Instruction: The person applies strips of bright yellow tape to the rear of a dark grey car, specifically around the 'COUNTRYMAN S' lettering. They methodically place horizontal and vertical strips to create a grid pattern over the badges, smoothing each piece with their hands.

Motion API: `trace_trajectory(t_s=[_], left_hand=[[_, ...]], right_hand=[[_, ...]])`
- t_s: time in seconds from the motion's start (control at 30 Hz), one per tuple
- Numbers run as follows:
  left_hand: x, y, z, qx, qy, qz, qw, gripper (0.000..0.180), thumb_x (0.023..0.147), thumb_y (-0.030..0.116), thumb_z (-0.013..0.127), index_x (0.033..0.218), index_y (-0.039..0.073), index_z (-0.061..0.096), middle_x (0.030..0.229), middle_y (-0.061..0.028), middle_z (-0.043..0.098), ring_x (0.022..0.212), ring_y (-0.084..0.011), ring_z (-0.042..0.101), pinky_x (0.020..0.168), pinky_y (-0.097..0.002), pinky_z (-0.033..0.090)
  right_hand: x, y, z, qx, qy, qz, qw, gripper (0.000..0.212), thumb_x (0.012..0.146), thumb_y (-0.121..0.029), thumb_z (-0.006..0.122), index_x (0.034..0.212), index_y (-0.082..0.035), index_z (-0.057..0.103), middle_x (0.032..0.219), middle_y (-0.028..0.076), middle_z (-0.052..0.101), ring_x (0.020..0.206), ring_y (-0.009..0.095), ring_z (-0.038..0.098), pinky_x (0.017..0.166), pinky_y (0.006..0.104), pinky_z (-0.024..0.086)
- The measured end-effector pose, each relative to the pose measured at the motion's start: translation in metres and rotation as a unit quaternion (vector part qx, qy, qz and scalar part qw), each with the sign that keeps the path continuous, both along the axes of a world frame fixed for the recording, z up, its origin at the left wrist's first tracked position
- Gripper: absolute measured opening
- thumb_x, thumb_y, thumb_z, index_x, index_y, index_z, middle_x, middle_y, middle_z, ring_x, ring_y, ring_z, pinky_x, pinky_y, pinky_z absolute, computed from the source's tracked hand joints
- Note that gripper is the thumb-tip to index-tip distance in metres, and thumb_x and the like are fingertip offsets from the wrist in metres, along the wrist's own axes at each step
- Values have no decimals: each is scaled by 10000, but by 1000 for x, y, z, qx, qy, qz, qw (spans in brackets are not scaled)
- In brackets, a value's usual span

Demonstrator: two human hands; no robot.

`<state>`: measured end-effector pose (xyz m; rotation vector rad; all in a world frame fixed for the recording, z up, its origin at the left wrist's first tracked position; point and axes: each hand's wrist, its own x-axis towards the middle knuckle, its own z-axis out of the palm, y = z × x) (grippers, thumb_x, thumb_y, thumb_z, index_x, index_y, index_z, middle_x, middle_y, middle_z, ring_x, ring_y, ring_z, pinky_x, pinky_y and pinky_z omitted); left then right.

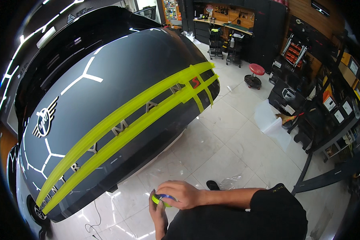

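Our left hand and right hand together grasp a yellow-green tape roll, near the grey car banded with matching strips. Orange bins, contents too small to tell, fill a rack past a red stool on the glossy tiled floor.

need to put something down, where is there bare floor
Bare floor shows between the grey car and red stool, left of the white sheet. Crowded: the right side's black boxes; clear film lies by the shoe.
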<state>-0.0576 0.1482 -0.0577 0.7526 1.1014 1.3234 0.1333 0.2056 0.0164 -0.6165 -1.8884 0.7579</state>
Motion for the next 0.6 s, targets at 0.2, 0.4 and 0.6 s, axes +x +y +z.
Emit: trace_trajectory(t_s=[0.2, 0.4, 0.6], left_hand=[[47, 30, 7, 34, -63, -31, 997, 700, 968, 256, 665, 1548, -27, 393, 1362, -164, 576, 1264, -264, 579, 1107, -397, 435], [82, 45, 15, 35, -31, -65, 997, 731, 968, 323, 672, 1543, -29, 390, 1418, -242, 570, 1276, -300, 597, 1092, -410, 461], [121, 57, 17, 44, 51, -16, 998, 736, 950, 322, 695, 1538, -17, 411, 1405, -171, 524, 1268, -282, 585, 1091, -414, 471]], right_hand=[[45, 11, -18, -159, -43, 4, 986, 397, 973, -191, 700, 1294, 5, 573, 1216, 201, 647, 1088, 368, 664, 929, 404, 538], [98, 40, -25, -229, 31, -36, 972, 394, 981, -217, 700, 1297, -10, 589, 1210, 187, 662, 1052, 316, 679, 903, 387, 549], [129, 51, -18, -216, -1, 4, 976, 453, 939, -177, 745, 1334, -18, 590, 1230, 156, 667, 1083, 291, 670, 926, 379, 531]])
